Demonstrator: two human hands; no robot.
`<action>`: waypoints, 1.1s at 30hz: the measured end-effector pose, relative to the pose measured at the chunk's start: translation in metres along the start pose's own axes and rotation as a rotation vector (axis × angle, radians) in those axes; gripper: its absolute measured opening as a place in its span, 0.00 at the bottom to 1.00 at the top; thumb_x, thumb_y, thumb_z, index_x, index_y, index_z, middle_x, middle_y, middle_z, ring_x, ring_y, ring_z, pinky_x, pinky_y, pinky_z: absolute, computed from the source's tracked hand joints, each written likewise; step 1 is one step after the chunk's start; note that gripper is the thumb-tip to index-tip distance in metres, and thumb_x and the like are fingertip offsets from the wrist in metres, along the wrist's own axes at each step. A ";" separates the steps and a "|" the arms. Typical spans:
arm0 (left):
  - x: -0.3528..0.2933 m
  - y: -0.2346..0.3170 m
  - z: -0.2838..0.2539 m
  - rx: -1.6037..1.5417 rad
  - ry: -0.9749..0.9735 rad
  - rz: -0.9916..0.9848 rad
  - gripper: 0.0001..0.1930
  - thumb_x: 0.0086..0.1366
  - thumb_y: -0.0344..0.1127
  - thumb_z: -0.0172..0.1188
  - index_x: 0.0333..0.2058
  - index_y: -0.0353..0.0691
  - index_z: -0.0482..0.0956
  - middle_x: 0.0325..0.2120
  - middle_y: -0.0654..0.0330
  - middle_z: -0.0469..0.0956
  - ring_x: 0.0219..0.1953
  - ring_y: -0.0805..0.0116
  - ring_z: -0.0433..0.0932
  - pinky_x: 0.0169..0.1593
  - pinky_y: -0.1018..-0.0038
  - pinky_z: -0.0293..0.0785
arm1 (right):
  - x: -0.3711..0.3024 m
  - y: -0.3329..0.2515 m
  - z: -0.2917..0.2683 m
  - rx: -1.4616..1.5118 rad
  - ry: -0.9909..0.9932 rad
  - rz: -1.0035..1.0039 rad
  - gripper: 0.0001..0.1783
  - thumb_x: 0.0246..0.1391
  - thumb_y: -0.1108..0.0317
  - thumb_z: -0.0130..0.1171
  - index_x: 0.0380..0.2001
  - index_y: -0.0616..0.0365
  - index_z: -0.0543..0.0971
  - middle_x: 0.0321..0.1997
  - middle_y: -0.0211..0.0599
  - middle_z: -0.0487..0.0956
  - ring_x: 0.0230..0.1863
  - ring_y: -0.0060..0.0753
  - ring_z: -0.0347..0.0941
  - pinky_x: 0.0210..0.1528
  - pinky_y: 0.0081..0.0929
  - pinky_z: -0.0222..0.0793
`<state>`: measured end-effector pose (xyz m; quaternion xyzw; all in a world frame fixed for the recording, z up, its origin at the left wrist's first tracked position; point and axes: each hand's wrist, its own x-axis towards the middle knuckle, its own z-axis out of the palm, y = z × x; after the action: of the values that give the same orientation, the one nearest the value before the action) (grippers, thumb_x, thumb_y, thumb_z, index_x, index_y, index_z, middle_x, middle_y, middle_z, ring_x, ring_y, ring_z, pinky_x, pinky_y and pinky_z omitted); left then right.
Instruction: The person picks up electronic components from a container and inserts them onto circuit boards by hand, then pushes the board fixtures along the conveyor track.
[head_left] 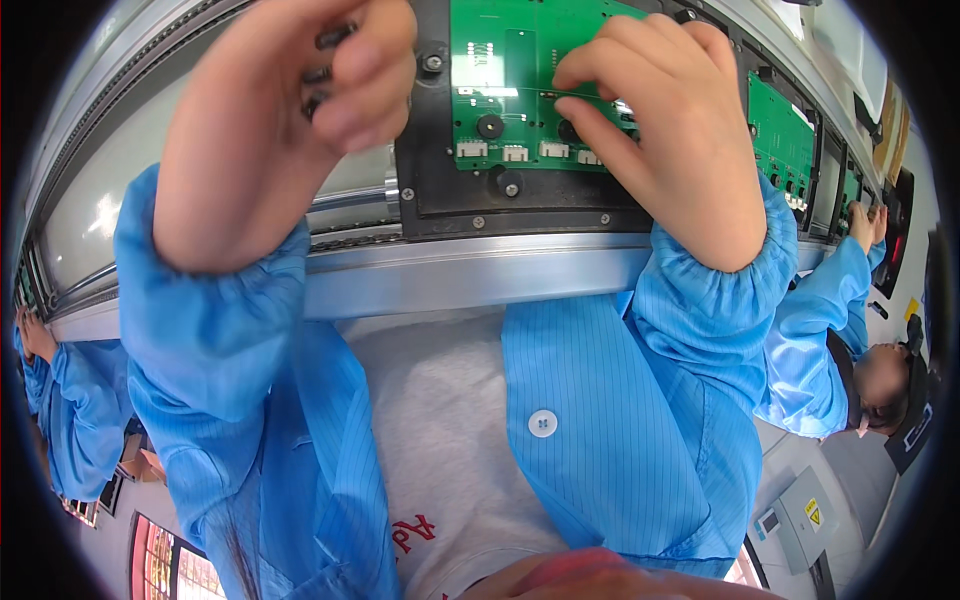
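My left hand [290,120] is raised to the left of a green circuit board [505,60]. Its fingers curl around several small black components [318,75]; their exact kind is not clear. Over the board's right part hangs my right hand [670,110]. The thumb and forefinger are bent toward each other, with a narrow gap between the tips and nothing visible in it. Along the board's near edge stand white connectors [515,154] and a round black component [490,126]; another one is partly hidden by my right thumb. A black carrier frame [430,190] surrounds the board.
A metal rail [480,275] runs along the near side of the line. Farther right sits another green board [780,130] in its carrier. A co-worker [830,350] in blue works at the right, and another co-worker's hands [38,335] show at the far left.
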<state>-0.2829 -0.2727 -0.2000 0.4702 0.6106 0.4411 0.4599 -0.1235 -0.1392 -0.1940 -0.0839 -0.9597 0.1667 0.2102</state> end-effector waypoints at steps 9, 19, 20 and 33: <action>0.011 0.012 -0.001 -1.269 0.100 -0.372 0.11 0.67 0.34 0.50 0.44 0.36 0.72 0.41 0.52 0.72 0.42 0.59 0.71 0.50 0.66 0.65 | 0.004 -0.015 0.007 0.149 0.079 -0.018 0.13 0.35 0.73 0.67 0.31 0.54 0.81 0.32 0.27 0.75 0.32 0.27 0.66 0.46 0.25 0.58; 0.009 -0.019 0.014 -1.401 -0.126 -0.001 0.23 0.71 0.42 0.40 0.57 0.29 0.63 0.53 0.49 0.69 0.49 0.64 0.72 0.55 0.73 0.66 | 0.008 -0.012 0.017 0.081 0.026 -0.010 0.12 0.33 0.73 0.67 0.28 0.54 0.80 0.31 0.25 0.75 0.31 0.25 0.65 0.44 0.23 0.55; 0.008 -0.018 0.013 -1.393 -0.153 0.051 0.25 0.72 0.43 0.39 0.59 0.28 0.61 0.54 0.48 0.69 0.50 0.65 0.72 0.55 0.74 0.66 | 0.008 -0.013 0.016 0.064 0.010 -0.004 0.12 0.33 0.73 0.67 0.27 0.54 0.80 0.31 0.24 0.75 0.31 0.25 0.65 0.44 0.23 0.55; -0.004 0.009 0.006 -0.953 -0.082 -0.294 0.18 0.70 0.39 0.45 0.49 0.30 0.71 0.35 0.57 0.73 0.32 0.74 0.71 0.37 0.81 0.67 | 0.008 -0.013 0.008 0.604 0.118 0.199 0.08 0.43 0.79 0.57 0.30 0.61 0.77 0.31 0.34 0.73 0.32 0.26 0.62 0.37 0.19 0.58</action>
<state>-0.2749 -0.2740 -0.1922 0.1339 0.3825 0.5828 0.7043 -0.1355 -0.1514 -0.1928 -0.1205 -0.8402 0.4584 0.2635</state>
